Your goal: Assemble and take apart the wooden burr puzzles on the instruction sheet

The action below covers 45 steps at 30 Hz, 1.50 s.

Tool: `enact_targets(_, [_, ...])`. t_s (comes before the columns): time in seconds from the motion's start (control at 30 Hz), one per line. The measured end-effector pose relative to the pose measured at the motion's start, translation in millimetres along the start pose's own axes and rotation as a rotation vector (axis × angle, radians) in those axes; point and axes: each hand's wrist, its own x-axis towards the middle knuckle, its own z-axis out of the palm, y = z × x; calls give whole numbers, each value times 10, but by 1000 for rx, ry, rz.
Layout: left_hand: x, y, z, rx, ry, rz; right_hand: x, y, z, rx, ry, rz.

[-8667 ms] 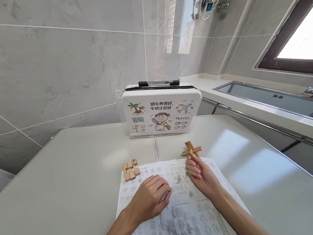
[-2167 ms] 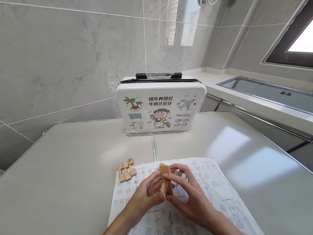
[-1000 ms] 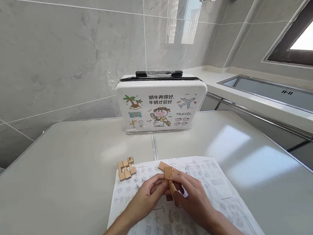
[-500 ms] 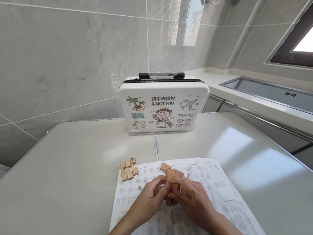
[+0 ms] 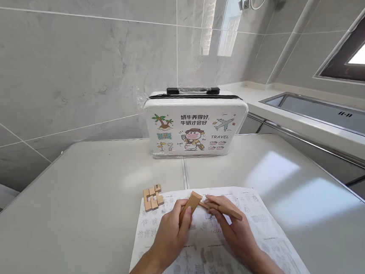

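Note:
My left hand point(image 5: 172, 234) is closed around a short wooden puzzle bar point(image 5: 190, 204) that tilts up and away from me. My right hand point(image 5: 235, 230) pinches a second, longer wooden bar point(image 5: 223, 209) lying across its fingers. The two bars nearly meet at their far ends above a printed instruction sheet point(image 5: 267, 227). A set of notched wooden blocks point(image 5: 152, 196) lies at the sheet's top left corner, a hand's width from my left hand.
A white cartoon-printed case point(image 5: 196, 124) with a black handle stands at the back of the white table point(image 5: 73, 206), against the tiled wall. A counter with a steel sink point(image 5: 327, 113) runs along the right. A seam splits the tabletop.
The assembled wooden cross has come apart: each hand now holds one separate bar, and the hands have drawn slightly apart. The camera has shifted a little to the left.

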Motion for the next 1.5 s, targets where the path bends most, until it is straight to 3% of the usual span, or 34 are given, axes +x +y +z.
enact_targets(0.13, [11,-40,-28,211,33,149,41,94,-62,-86,56,294])
enact_targets(0.23, [10,-77,-19,342,34,255,97,151,-112,-166,33,339])
enact_targets(0.47, [30,-101,-14,494,73,376,155,238,-120,-319,31,241])
enact_targets(0.77, [33,-69,-46,509,-140,468,148,290,-88,-293,2,141])
enact_targets(1.17, [28,-57,-47,514,33,471,130,277,-34,-247,-126,49])
enact_targets(1.37, [20,-18,-76,456,-87,556,132,189,-18,-202,-229,-61])
enact_targets(1.5, [32,-16,-60,444,-109,541,125,219,-7,-154,-156,10])
